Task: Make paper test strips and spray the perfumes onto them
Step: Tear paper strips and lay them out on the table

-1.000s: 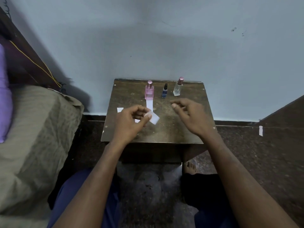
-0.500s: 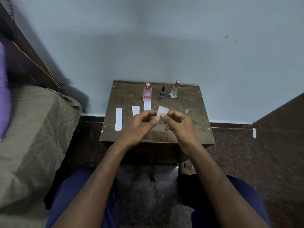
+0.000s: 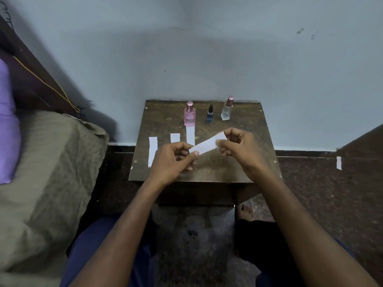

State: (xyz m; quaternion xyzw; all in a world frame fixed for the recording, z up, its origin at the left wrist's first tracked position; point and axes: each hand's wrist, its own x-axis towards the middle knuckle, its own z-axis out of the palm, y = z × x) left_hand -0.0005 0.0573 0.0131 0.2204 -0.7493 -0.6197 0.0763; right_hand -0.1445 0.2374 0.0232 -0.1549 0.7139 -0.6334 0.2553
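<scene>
A white paper strip (image 3: 207,144) is stretched slantwise above the small wooden table (image 3: 238,168). My left hand (image 3: 173,159) pinches its lower left end and my right hand (image 3: 238,148) pinches its upper right end. At the back of the table stand three perfume bottles: a pink one (image 3: 189,114), a small dark blue one (image 3: 210,114) and a clear one with a pink cap (image 3: 227,109). Three more white strips lie flat on the table: a long one (image 3: 153,151) at the left, a short one (image 3: 175,138), and one (image 3: 190,134) just in front of the pink bottle.
The table stands against a pale blue wall. A bed with an olive cover (image 3: 41,183) and a purple pillow (image 3: 7,131) is at the left. A small scrap of paper (image 3: 339,163) lies on the dark floor at the right. My bare foot (image 3: 245,211) rests under the table's front.
My right hand came in and took the other end of the paper that my left hand held. The two hands then drew apart, so the strip now spans between them.
</scene>
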